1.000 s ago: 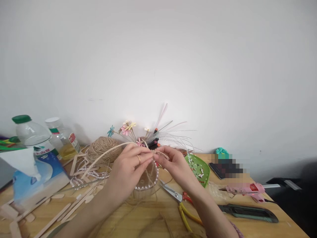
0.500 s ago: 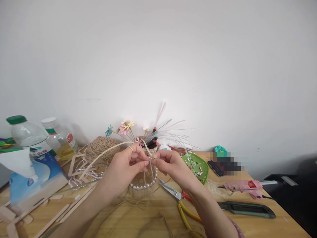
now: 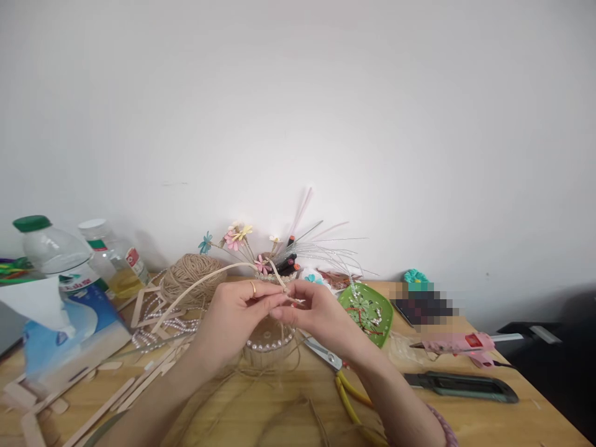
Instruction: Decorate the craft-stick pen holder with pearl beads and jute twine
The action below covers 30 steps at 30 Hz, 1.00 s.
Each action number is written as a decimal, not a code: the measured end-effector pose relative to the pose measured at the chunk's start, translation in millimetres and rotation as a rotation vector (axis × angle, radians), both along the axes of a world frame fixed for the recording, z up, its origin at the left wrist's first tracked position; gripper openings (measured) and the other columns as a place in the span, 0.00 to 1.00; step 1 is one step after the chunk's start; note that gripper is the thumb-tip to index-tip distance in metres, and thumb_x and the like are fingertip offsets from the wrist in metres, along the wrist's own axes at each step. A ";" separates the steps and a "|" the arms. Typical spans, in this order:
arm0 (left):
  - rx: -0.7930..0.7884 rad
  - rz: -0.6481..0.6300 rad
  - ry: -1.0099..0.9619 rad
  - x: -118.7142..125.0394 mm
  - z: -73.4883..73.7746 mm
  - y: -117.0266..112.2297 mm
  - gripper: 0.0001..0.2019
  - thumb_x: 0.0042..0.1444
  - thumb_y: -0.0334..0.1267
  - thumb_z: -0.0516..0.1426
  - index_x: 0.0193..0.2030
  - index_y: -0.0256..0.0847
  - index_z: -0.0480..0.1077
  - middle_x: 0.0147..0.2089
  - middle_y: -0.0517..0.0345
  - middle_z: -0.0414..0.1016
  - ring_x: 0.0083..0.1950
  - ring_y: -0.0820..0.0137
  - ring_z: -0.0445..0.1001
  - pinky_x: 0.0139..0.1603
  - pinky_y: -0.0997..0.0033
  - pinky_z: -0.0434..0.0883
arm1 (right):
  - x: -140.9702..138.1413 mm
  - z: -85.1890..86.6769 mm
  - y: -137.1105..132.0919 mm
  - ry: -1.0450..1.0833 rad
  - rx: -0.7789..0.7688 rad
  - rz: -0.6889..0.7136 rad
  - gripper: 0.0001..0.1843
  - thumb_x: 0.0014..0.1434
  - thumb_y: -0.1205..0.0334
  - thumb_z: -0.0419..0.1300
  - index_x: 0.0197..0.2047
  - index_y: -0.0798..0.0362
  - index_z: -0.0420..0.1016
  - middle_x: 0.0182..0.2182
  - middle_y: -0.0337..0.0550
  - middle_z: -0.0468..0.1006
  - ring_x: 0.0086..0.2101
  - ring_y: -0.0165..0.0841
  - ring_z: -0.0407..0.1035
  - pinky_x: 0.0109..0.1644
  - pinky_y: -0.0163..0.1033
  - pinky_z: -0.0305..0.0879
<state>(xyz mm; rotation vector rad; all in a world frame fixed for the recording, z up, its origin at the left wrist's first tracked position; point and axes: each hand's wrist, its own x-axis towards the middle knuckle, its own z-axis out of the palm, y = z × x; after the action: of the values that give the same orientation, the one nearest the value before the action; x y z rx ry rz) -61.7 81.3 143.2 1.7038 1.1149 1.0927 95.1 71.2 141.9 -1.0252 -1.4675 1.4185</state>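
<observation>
Fingertip to fingertip, my left hand [image 3: 246, 310] and my right hand [image 3: 311, 304] pinch a thin piece of twine [image 3: 296, 301] above a round pot. A thicker beige cord [image 3: 200, 279] arches from the left and bends down to the fingers. Below them stands the pot [image 3: 267, 355], its rim lined with a string of pearl beads [image 3: 270, 346]; my hands hide part of its top. Exactly how the twine runs between the fingers is hidden. Loose twine [image 3: 321, 422] lies on the table in front.
Left are a twine ball [image 3: 193, 277], bead strings [image 3: 174, 326], wooden sticks [image 3: 100, 413], a tissue pack [image 3: 93, 329] and bottles [image 3: 63, 254]. Right are scissors [image 3: 328, 357], a green dish [image 3: 384, 313], a glue gun [image 3: 459, 343] and a utility knife [image 3: 470, 386]. Artificial flowers [image 3: 235, 237] stand behind.
My hands have come closer together and the fingers overlap more. The right hand has shifted left, and a short twine end now points right between the fingers.
</observation>
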 end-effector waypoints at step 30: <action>-0.376 -0.182 -0.556 -2.4 -4.0 6.3 0.07 0.45 0.39 0.65 0.27 0.37 0.79 0.17 0.64 0.65 0.23 0.79 0.60 0.27 0.79 0.60 | -0.4 0.1 -0.5 0.309 -0.203 0.017 0.15 0.39 0.60 0.72 0.30 0.57 0.76 0.21 0.33 0.71 0.20 0.21 0.57 0.25 0.30 0.48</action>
<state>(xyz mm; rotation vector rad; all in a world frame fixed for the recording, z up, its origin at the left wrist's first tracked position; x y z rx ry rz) -64.1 87.5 139.2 1.0883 0.7338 1.0694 94.7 70.8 142.0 -0.8683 -1.1286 1.6807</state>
